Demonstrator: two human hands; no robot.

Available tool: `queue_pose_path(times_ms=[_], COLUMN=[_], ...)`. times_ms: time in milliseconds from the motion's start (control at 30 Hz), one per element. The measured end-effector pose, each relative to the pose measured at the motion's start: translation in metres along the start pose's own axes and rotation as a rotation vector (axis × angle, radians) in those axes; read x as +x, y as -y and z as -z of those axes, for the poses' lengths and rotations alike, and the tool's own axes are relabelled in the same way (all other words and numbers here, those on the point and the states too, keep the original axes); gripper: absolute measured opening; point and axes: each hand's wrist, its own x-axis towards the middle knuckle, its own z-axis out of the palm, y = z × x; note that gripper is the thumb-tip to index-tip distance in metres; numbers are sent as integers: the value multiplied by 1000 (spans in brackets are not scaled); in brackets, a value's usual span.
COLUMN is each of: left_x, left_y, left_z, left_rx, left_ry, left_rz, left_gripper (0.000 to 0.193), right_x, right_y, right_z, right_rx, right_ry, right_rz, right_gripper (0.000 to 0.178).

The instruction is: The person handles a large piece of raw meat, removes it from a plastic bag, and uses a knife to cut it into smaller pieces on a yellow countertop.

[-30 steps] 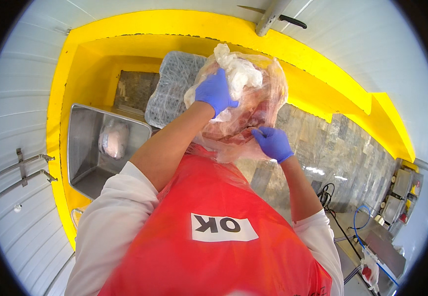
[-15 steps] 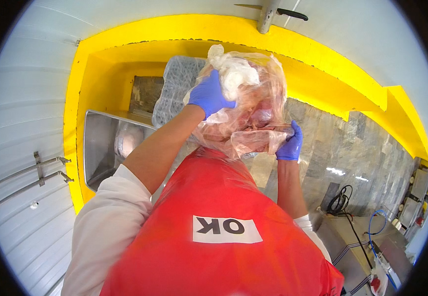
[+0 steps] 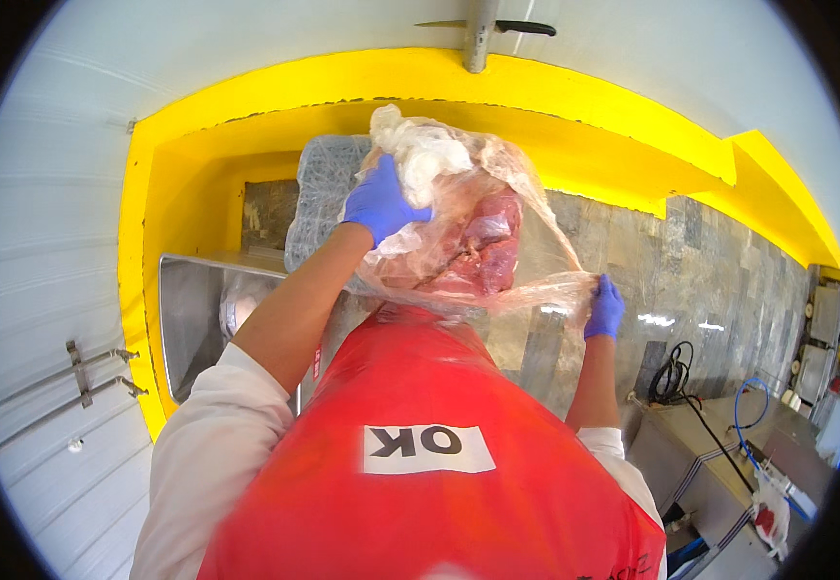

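A large piece of raw red meat (image 3: 487,242) lies in loose clear plastic wrap (image 3: 420,242) in front of my red apron. My left hand (image 3: 381,203), in a blue glove, grips the wrap's left side, beside a bunched white wad of plastic (image 3: 425,155). Its thumb points toward the meat, and some of its fingertips are hidden. To the right, my right hand (image 3: 605,307), also gloved in blue, is closed on a stretched edge of the wrap. The film runs taut from that hand back to the bundle, and the meat's right side shows bare or under thin film.
A stack of blue-grey trays (image 3: 318,208) under clear film stands left of the bundle. Nearer is a steel tub (image 3: 192,319) with something wrapped inside. A yellow ledge (image 3: 420,72) borders the far side, with a black-handled knife (image 3: 526,27) beyond. Steel equipment (image 3: 700,435) with cables stands at right.
My right hand has moved rightward and slightly nearer, pulling the wrap out from the bundle. More red meat shows. My left hand keeps its hold on the wrap.
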Motion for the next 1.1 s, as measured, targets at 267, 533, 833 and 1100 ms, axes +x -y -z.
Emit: queue_pose_path(times_ms=[267,533,833,1100], left_x=[-7,9,34,45], left_y=[31,50,101,205], left_z=[2,0,-5,-31], left_rx=[-225,54,-144,-35], left_ry=[-23,-146,-320,-313], left_rz=[86,-1,222,555], left_gripper=[109,96,93,90], right_x=[-53,-28,44,41], right_y=[66,100,128,76], right_z=[-85,-222,-280,-211], right_rx=[-469,-106,206,-5], right_ry=[31,454,811,812], right_rz=[706,680,-307,-212], right_gripper=[29,58,56,52])
